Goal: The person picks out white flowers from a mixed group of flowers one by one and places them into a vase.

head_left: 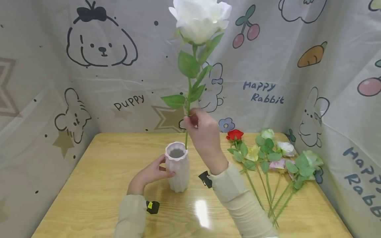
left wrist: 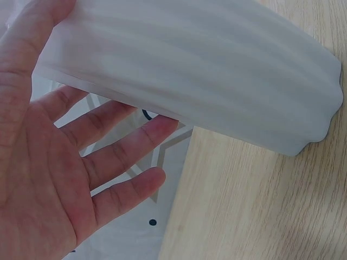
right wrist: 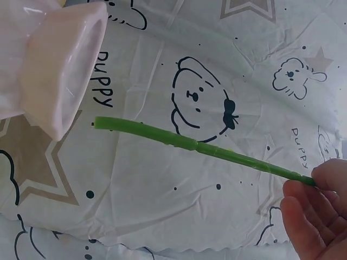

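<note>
A pale pink vase [head_left: 177, 165] with a scalloped rim stands upright on the table. My left hand [head_left: 151, 175] holds it from the left, thumb across the front and fingers behind; in the left wrist view the little finger lies apart from the fluted wall. Between thumb and fingertips, my right hand [head_left: 205, 132] pinches the green stem of a white artificial rose [head_left: 200, 21]. The bloom and leaves rise above that hand. In the right wrist view the bare lower end of the stem [right wrist: 162, 138] hangs just outside the vase mouth, close to the rim.
Several artificial flowers lie on the right of the wooden table [head_left: 113, 172], among them a red rose [head_left: 234, 135], a yellow flower [head_left: 253, 153] and a white one [head_left: 286, 148]. Their stems point toward the front. A printed cloth [head_left: 134, 115] hangs behind and along both sides.
</note>
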{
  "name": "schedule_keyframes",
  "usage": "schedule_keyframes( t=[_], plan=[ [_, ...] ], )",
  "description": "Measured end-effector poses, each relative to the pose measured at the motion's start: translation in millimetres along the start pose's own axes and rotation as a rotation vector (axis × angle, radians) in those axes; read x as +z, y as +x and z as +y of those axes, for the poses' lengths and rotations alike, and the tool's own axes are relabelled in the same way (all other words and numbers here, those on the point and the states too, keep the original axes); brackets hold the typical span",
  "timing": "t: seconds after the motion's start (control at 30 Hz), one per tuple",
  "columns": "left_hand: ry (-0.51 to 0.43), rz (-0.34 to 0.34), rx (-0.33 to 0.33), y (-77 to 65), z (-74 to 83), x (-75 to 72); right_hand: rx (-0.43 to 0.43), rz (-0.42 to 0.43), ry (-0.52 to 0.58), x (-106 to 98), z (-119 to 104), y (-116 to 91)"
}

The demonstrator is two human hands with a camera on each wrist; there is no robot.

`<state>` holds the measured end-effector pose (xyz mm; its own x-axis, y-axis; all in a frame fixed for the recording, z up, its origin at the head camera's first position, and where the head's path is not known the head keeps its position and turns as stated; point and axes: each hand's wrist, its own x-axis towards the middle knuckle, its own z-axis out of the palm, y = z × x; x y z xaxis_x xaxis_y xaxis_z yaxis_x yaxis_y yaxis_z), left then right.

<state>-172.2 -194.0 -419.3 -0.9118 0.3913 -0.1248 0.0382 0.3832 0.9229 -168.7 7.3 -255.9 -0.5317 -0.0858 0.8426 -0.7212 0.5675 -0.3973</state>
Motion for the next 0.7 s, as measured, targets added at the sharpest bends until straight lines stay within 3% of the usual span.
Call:
schedule_keyframes(
  t=[0.13, 0.37, 0.7],
  plan=[
    [-0.005, 0.005, -0.010, -2.1, 1.8, 0.3, 0.006, -0.021, 0.020, 4, -3, -1],
    [0.000, -0.017, -0.013, -11.8, 28.9, 1.4, 0.029, -0.088, 0.060, 14, 4, -14],
    [0.012, 0.005, -0.029, -11.6, 29.1, 2.5, 0.094, -0.207, 0.003, 34, 27, -46]
  ],
)
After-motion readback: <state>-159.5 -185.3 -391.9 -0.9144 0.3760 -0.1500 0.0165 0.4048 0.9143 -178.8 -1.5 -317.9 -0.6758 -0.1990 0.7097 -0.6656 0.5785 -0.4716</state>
